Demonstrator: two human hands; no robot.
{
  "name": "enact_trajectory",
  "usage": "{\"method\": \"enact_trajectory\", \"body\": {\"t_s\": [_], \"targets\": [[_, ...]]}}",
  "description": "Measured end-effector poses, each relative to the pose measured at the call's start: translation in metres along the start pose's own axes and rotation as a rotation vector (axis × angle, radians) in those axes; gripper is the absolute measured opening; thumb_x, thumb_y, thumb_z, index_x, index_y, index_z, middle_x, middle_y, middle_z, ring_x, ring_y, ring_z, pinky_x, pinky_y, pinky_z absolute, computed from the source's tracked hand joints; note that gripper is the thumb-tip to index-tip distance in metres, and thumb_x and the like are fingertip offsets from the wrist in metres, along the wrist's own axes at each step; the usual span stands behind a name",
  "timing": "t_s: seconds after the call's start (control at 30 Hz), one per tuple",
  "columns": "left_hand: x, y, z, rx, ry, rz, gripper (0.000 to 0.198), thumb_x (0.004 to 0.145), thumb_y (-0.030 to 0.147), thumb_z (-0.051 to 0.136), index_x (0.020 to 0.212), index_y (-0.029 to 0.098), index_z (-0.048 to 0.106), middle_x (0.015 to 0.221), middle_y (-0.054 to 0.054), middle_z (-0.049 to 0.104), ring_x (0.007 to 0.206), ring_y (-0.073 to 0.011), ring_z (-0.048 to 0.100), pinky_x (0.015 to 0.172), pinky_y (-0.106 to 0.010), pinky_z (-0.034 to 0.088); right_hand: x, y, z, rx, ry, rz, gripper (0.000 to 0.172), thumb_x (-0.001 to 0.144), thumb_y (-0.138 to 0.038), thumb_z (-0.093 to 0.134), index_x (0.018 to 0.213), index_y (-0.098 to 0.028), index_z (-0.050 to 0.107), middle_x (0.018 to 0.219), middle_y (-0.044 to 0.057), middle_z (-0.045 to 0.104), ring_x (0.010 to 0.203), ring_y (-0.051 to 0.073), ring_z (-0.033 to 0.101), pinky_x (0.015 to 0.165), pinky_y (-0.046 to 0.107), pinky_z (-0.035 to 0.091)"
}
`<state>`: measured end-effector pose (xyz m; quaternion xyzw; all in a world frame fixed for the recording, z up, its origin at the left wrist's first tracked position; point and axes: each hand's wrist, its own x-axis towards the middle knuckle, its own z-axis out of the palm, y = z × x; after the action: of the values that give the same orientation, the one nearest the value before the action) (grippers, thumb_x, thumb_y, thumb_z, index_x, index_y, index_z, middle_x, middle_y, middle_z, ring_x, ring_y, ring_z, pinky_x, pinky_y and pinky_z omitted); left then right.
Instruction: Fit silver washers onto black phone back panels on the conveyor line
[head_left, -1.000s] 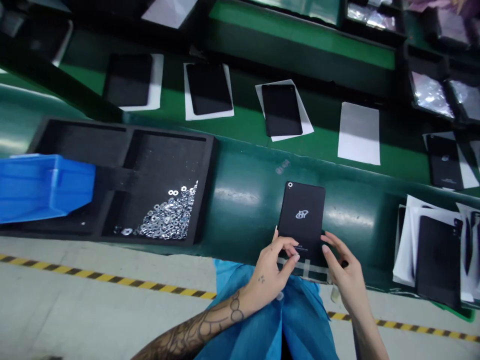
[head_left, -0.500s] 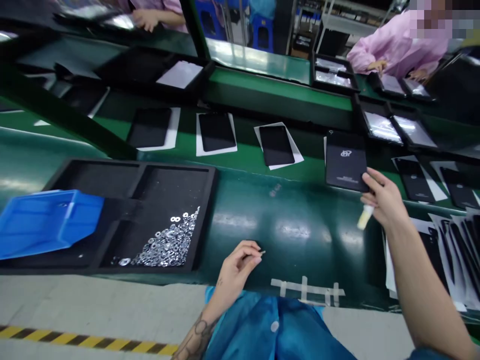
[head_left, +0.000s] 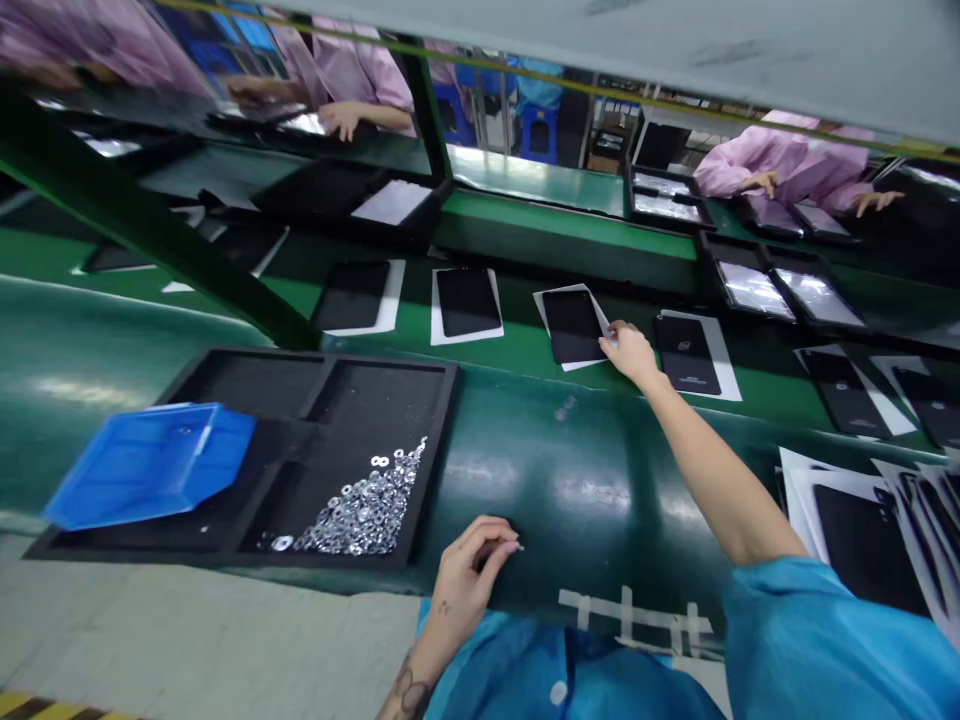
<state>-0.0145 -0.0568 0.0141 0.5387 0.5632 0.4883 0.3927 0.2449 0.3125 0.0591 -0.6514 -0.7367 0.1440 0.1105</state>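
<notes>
My left hand hovers near the front edge of the bench, thumb and forefinger pinched on a tiny pale piece too small to name. Farther out, my right hand grips the right edge of a black tablet back panel, which lies tilted on a white sheet. Just right of that hand, a second black panel with a logo rests on its own white sheet. Left of the hand is another black panel on paper.
A black divided tray at the left holds a heap of small metal rings and a blue bin. Stacked panels with sheets stand at the right. Pale tape strips mark the front edge. People in pink sleeves work across the line.
My right hand has let go of the logo panel, now down on its sheet, and moved left to the neighbouring panel. The left hand keeps its pinch. My view has shifted.
</notes>
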Motion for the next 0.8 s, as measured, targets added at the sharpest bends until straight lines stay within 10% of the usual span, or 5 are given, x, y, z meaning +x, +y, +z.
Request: {"method": "enact_trajectory", "body": {"t_s": [0.17,0.5,0.8], "targets": [[-0.004,-0.013,0.004,-0.002,0.034,0.069,0.015,0.105,0.027,0.067,0.095,0.020,0.077,0.094,-0.007,0.074,0.078,-0.0162,0.073,0.067,-0.022,0.062,0.024,-0.032,0.011,-0.030,-0.067,0.099,0.035,0.101,-0.023,0.058,0.134,-0.009,0.057,0.131,0.031,0.067,0.121,0.043,0.070,0.103,0.055,0.053],[-0.007,-0.022,0.009,-0.036,0.024,0.075,0.016,0.105,0.029,0.067,0.115,0.022,0.079,0.095,-0.006,0.072,0.081,-0.0168,0.074,0.071,-0.026,0.067,0.012,-0.025,0.018,0.221,-0.011,0.112,0.048,0.085,-0.023,0.073,0.129,-0.021,0.055,0.108,0.011,0.074,0.097,0.027,0.071,0.090,0.037,0.057],[0.005,-0.015,0.001,-0.167,-0.005,-0.054,0.023,0.099,0.042,0.077,0.098,0.020,0.080,0.091,-0.007,0.074,0.082,-0.0191,0.075,0.076,-0.027,0.066,-0.030,-0.004,-0.068,0.561,0.056,0.008,0.021,0.091,-0.036,0.055,0.093,-0.018,0.067,0.066,-0.002,0.056,0.052,0.013,0.043,0.052,0.024,0.035]]}}
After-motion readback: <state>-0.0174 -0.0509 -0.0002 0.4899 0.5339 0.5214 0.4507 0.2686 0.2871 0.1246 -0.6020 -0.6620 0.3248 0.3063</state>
